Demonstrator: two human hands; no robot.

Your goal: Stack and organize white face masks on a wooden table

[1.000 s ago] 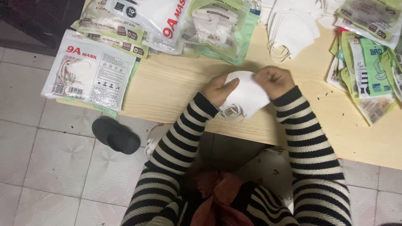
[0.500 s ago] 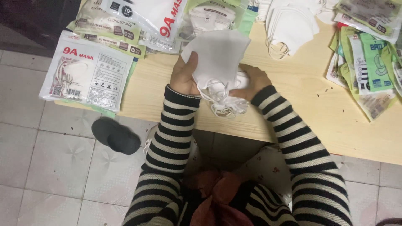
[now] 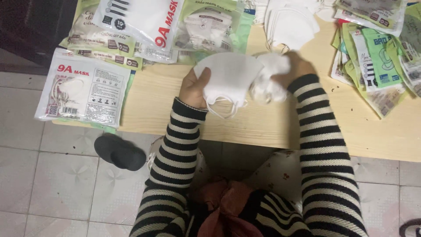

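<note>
Left hand (image 3: pixel 193 89) fingers grip white mask stack (image 3: pixel 228 77); right hand (image 3: pixel 294 69) fingers close on crumpled masks (image 3: pixel 269 79) just beside it.

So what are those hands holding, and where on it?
The left hand pinches a folded white face mask by its left edge; the right hand clutches a bunch of white masks.

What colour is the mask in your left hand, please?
Plain white mask, clearest in the head view.
</note>
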